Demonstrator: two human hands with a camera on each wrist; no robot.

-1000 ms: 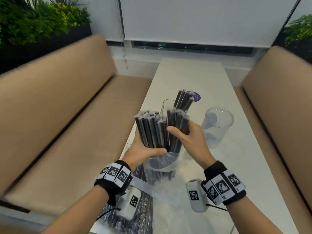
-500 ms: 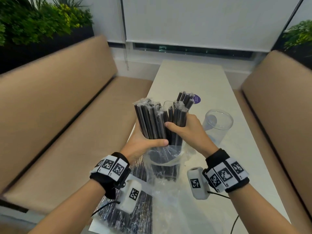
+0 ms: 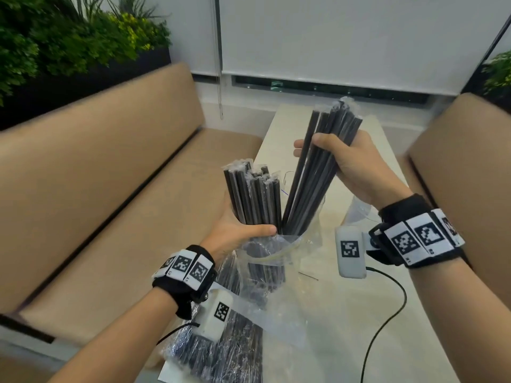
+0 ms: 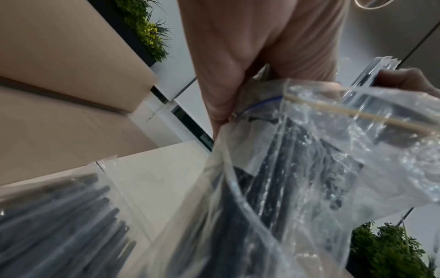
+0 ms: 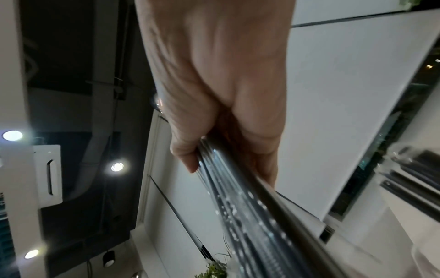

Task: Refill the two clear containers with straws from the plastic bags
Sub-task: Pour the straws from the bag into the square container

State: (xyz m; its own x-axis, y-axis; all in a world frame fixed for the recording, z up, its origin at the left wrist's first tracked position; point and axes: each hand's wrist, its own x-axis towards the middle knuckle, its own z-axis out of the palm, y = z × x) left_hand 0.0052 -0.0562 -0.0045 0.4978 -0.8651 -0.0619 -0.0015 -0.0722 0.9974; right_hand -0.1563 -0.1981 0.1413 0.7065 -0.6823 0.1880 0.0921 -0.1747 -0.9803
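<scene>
My left hand [image 3: 250, 230] grips a bundle of black wrapped straws [image 3: 253, 194] standing upright in an open clear plastic bag [image 3: 273, 255]. Up and to the right, my right hand [image 3: 313, 146] grips a second bundle of straws [image 3: 312, 178], tilted, its lower ends still at the bag's mouth. In the left wrist view my palm [image 4: 238, 56] pinches the bag [image 4: 321, 159] against the straws. In the right wrist view my fingers [image 5: 188, 150] curl round the bundle [image 5: 250, 206]. One clear container's rim [image 3: 285, 175] shows between the bundles; the round container [image 3: 359, 210] peeks out behind my right wrist.
Another full bag of straws [image 3: 221, 352] lies on the white table [image 3: 345, 341] at its near left edge, under my left wrist. A black cable [image 3: 387, 322] trails across the table from my right wrist. Tan benches [image 3: 110, 175] flank the table on both sides.
My right hand has lifted its bundle up and to the right, apart from the straws my left hand keeps holding in the bag. The two containers are now mostly hidden behind my hands.
</scene>
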